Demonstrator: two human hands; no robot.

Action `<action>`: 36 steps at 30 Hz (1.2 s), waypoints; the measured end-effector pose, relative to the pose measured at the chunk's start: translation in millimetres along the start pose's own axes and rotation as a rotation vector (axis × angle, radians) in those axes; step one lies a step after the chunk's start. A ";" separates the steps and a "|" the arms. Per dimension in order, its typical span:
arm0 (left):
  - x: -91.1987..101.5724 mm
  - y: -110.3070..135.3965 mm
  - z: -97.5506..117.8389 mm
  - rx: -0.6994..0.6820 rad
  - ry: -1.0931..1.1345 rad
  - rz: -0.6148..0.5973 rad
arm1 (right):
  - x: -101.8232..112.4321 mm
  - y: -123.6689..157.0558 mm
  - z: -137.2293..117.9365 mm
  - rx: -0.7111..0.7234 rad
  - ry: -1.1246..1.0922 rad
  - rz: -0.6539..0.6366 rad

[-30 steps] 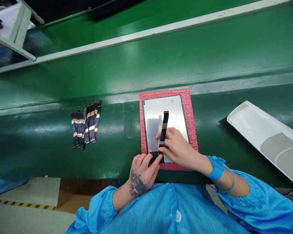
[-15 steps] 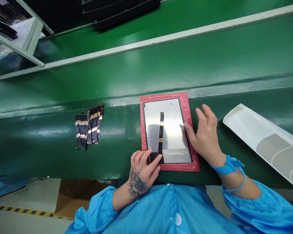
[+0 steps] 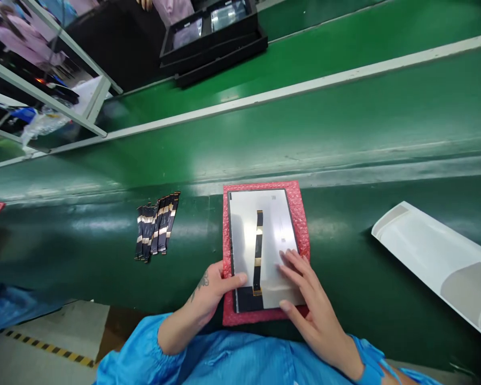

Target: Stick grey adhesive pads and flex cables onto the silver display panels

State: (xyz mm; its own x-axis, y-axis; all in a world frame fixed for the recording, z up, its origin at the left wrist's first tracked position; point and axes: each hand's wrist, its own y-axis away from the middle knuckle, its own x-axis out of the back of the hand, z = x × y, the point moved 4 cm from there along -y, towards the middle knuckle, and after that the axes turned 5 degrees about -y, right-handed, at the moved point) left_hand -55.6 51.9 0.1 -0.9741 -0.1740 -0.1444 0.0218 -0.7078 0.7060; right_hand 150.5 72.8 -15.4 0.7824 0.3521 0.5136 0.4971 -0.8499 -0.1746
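Note:
A display panel [image 3: 274, 251] with a silvery back and dark edges lies on a pink bubble-wrap bag [image 3: 303, 224] close to my body. Along its middle runs a black flex cable [image 3: 258, 248] with gold-coloured bands; its lower end meets the dark strip at the panel's bottom. My left hand [image 3: 214, 289] grips the left edge of panel and bag, thumb on top, the other fingers hidden beneath. Spread fingers of my right hand [image 3: 308, 299] rest over the panel's lower right part, holding nothing. A blue band circles my right wrist.
Several flex cables [image 3: 156, 227] lie bunched on the green bench [image 3: 200, 235] to the left. A curved white sheet [image 3: 433, 256] is at the right. Black trays [image 3: 216, 45] stand beyond the pale rail [image 3: 256, 99]. A metal frame [image 3: 64, 109] and people in pink are at the upper left.
My left hand has gone from the panel's lower end to its left edge, thumb on top. My right hand has moved from beside the right edge onto the panel. The camera view has shifted.

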 end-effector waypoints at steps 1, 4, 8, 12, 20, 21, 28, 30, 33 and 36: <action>4.9 -9.2 10.9 -0.007 -0.040 0.020 | 1.0 0.3 -0.2 0.007 -0.031 0.010; 27.2 -43.5 69.2 -0.083 -0.194 0.126 | 2.9 1.9 -1.2 0.019 -0.058 0.056; 49.1 -101.4 192.9 -0.364 -0.790 0.274 | 3.4 3.9 -2.1 0.011 -0.053 0.076; 52.6 -159.3 289.1 -0.470 -1.047 0.258 | -0.9 7.6 7.4 -0.065 -0.062 0.045; 74.7 -194.3 353.6 -0.673 -1.076 0.516 | -5.5 5.7 23.8 -0.078 -0.114 0.099; 76.7 -190.9 352.3 -0.698 -1.072 0.557 | -4.2 4.4 22.8 -0.076 -0.126 0.111; 18.0 -139.7 226.8 -0.855 -1.131 0.336 | 4.8 -5.7 11.2 -0.107 -0.141 0.142; -19.0 -117.6 158.6 -0.903 -1.153 0.115 | 7.4 -8.7 6.9 -0.120 -0.141 0.132; -74.3 -81.0 65.5 -1.099 -1.266 -0.260 | 23.1 -9.1 2.9 -0.088 -0.136 0.186; -109.6 -58.6 11.9 -1.190 -1.354 -0.417 | 64.7 3.7 10.8 -0.068 0.006 0.355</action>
State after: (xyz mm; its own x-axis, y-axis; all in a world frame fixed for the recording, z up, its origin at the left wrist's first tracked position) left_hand 47.2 120.6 -17.2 -0.4367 0.2924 0.8508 -0.6956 -0.7095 -0.1132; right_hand 207.0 96.6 8.1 0.8993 0.0285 0.4363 0.1691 -0.9429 -0.2870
